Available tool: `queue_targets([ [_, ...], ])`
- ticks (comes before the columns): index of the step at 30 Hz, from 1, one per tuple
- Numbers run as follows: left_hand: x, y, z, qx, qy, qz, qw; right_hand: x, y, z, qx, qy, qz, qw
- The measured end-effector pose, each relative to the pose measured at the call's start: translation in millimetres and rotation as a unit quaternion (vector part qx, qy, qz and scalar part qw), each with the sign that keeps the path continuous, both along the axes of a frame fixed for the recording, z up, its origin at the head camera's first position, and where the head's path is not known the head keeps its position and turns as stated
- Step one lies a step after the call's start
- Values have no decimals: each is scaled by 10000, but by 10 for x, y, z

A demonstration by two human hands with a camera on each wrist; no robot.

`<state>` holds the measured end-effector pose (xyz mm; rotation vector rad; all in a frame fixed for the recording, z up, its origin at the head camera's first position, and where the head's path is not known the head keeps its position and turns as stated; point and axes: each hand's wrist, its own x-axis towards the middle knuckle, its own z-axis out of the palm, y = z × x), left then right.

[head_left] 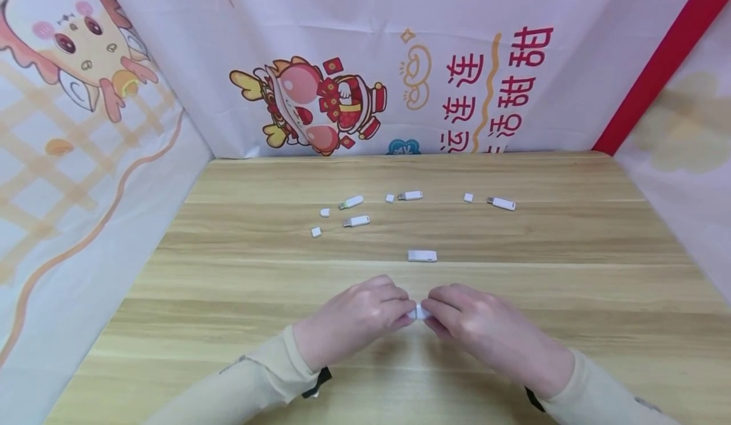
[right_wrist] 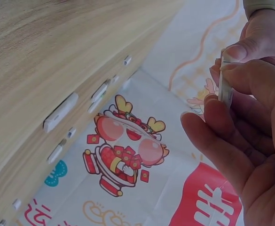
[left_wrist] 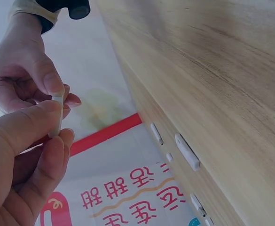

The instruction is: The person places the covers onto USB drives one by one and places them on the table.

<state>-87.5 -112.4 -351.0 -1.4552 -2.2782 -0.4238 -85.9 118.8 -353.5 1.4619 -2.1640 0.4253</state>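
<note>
A white USB stick point(head_left: 422, 313) is held low over the table, a thin seam showing across it. My left hand point(head_left: 362, 311) pinches one end between thumb and fingers. At the other end my right hand point(head_left: 485, 326) pinches it likewise. Fingers cover most of the stick, so I cannot tell whether its cap is fully on. In the right wrist view the stick point(right_wrist: 225, 89) stands on edge between both thumbs. Just beyond the hands lies another white USB stick point(head_left: 422, 256), with no metal plug showing.
Farther back lie several uncapped USB sticks, one at the right point(head_left: 502, 203), one in the middle point(head_left: 411, 195) and one at the left point(head_left: 356, 221). Small white caps, such as the right-hand cap point(head_left: 468, 197), lie beside them. A printed cloth point(head_left: 354, 25) hangs behind the wooden table point(head_left: 228, 273).
</note>
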Motion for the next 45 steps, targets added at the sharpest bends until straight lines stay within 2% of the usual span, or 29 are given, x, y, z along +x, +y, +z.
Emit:
queue_targets([
  [6, -18, 26, -19, -114, -96, 37, 9999, -21, 3, -38, -189, -285, 46, 9994],
  [14, -142, 69, -99, -114, -965, 183, 9951, -123, 7, -132, -283, -989, -8, 9947],
  [20, -287, 133, -119, -479, -1425, 456, 9876, -262, 37, -210, -181, -1331, -179, 9908],
  [26, -459, 213, -142, -687, -1912, 602, 9773, -407, 75, -249, 25, -1671, -458, 9849],
  [33, -661, 284, -178, -819, -2007, 697, 9737, -587, 100, -284, 216, -2038, -754, 9759],
  [40, -853, 347, -268, -1012, -2534, 877, 9580, -764, 90, -363, 452, -2268, -848, 9692],
  [45, -956, 369, -334, -1196, -2569, 991, 9539, -884, 55, -424, 694, -2400, -823, 9648],
])
